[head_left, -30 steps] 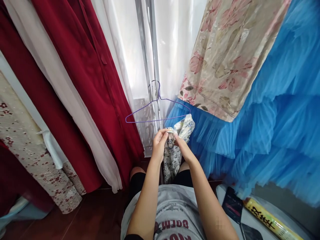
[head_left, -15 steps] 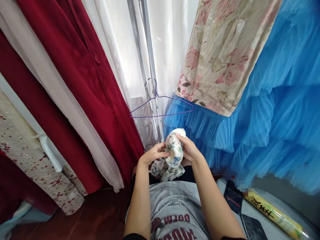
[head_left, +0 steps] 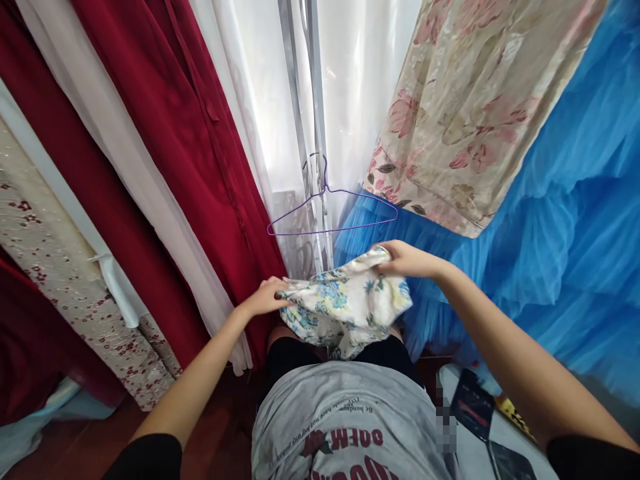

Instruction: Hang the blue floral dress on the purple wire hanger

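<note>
- The small white cloth with blue and yellow flowers [head_left: 350, 303] is spread between both hands, above the knees. Its lower part folds under itself, so its cut is unclear.
- The left hand [head_left: 265, 298] pinches the left corner — its fingertips are hidden by fabric.
- The right hand [head_left: 405, 259] grips the upper right edge.
- Behind, a thin purple wire hanger [head_left: 333, 213] hangs beside ruffled blue tulle [head_left: 550, 253].

Home room by window: sheer curtain [head_left: 350, 100], hung dresses [head_left: 575, 220], wire hanger [head_left: 333, 213], wood floor [head_left: 210, 427].
</note>
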Demonstrator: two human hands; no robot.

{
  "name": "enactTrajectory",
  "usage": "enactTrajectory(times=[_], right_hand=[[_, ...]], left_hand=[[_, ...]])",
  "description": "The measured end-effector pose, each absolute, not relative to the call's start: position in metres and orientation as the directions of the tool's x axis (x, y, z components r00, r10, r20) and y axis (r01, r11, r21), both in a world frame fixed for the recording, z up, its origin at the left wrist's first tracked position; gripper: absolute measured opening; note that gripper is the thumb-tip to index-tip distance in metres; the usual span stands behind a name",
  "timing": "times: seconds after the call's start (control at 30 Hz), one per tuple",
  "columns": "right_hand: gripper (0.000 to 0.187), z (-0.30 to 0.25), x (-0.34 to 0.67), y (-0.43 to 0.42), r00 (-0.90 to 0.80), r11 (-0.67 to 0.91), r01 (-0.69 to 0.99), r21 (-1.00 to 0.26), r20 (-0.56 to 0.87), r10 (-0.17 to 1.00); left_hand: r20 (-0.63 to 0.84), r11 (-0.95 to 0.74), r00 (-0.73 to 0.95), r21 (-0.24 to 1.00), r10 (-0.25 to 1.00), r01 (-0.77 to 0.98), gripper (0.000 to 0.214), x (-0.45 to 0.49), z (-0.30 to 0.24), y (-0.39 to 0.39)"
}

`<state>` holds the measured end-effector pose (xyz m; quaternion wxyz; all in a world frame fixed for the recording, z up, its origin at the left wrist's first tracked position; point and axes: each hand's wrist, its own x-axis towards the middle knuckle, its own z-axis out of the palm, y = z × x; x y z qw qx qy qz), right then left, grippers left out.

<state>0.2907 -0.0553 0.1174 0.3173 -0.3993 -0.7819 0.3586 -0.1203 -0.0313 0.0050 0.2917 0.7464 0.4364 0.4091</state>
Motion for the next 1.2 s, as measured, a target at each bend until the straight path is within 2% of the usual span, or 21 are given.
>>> enactTrajectory(times=[0.07,0.13,0.17,0.23,0.33,0.5,0.6,0.7,0.77,0.83,0.9,0.93,1.0,1.03,1.13,1.2], right_hand=[[0.041,0.111,0.264,-0.019,-0.399,0.52,0.511,-0.684,0.347,0.849],[0.057,0.105,0.239,0.012,-0.333,0.534,0.637,-0.556,0.426,0.841],[0.059,0.103,0.229,0.024,-0.301,0.519,0.682,-0.514,0.449,0.841],[0.051,0.098,0.217,0.04,-0.258,0.482,0.736,-0.476,0.461,0.849],[0.035,0.089,0.214,0.045,-0.216,0.43,0.773,-0.466,0.444,0.87],[0.041,0.077,0.205,0.027,-0.185,0.374,0.834,-0.406,0.433,0.882],[0.041,0.077,0.195,0.015,-0.222,0.392,0.839,-0.377,0.421,0.88],[0.046,0.081,0.201,0.009,-0.242,0.418,0.83,-0.369,0.436,0.867],[0.06,0.083,0.218,0.01,-0.169,0.412,0.808,-0.42,0.504,0.847],[0.075,0.086,0.243,0.017,-0.006,0.402,0.751,-0.524,0.603,0.798],[0.073,0.09,0.268,0.028,0.161,0.42,0.662,-0.62,0.665,0.729],[0.063,0.093,0.28,0.035,0.194,0.436,0.622,-0.65,0.668,0.718],[0.035,0.101,0.301,0.045,0.169,0.458,0.551,-0.698,0.63,0.758],[0.027,0.105,0.309,0.047,0.122,0.46,0.518,-0.721,0.594,0.795],[0.029,0.119,0.33,0.042,-0.041,0.425,0.404,-0.81,0.448,0.893],[0.03,0.13,0.339,0.033,-0.162,0.339,0.282,-0.898,0.304,0.939]], left_hand=[[0.366,-0.371,0.097,0.825,0.926,0.426,0.026,-0.137,0.03,-0.009],[0.357,-0.32,-0.005,0.841,0.934,0.436,0.027,-0.149,0.054,0.012],[0.366,-0.32,-0.018,0.836,0.931,0.446,0.028,-0.153,0.065,0.021],[0.39,-0.337,-0.017,0.815,0.921,0.471,0.029,-0.158,0.087,0.034],[0.444,-0.409,0.076,0.73,0.893,0.548,0.024,-0.156,0.117,0.041],[0.52,-0.632,0.409,0.385,0.75,0.672,0.016,-0.129,0.158,0.033],[0.567,-0.671,0.442,0.29,0.695,0.683,0.02,-0.1,0.17,0.029],[0.687,-0.682,0.357,0.275,0.633,0.678,0.016,-0.073,0.174,0.029],[0.767,-0.674,0.267,0.273,0.584,0.687,0.016,-0.062,0.172,0.03],[0.807,-0.665,0.212,0.271,0.551,0.696,0.021,-0.056,0.168,0.029],[0.813,-0.666,0.207,0.269,0.544,0.696,0.023,-0.055,0.165,0.026],[0.812,-0.667,0.211,0.266,0.545,0.696,0.023,-0.055,0.164,0.025],[0.813,-0.658,0.206,0.262,0.545,0.706,0.024,-0.059,0.163,0.023],[0.82,-0.646,0.184,0.267,0.542,0.715,0.024,-0.062,0.163,0.023],[0.833,-0.603,0.067,0.339,0.549,0.722,0.02,-0.08,0.163,0.03],[0.762,-0.586,-0.006,0.502,0.647,0.636,0.015,-0.096,0.159,0.04]])
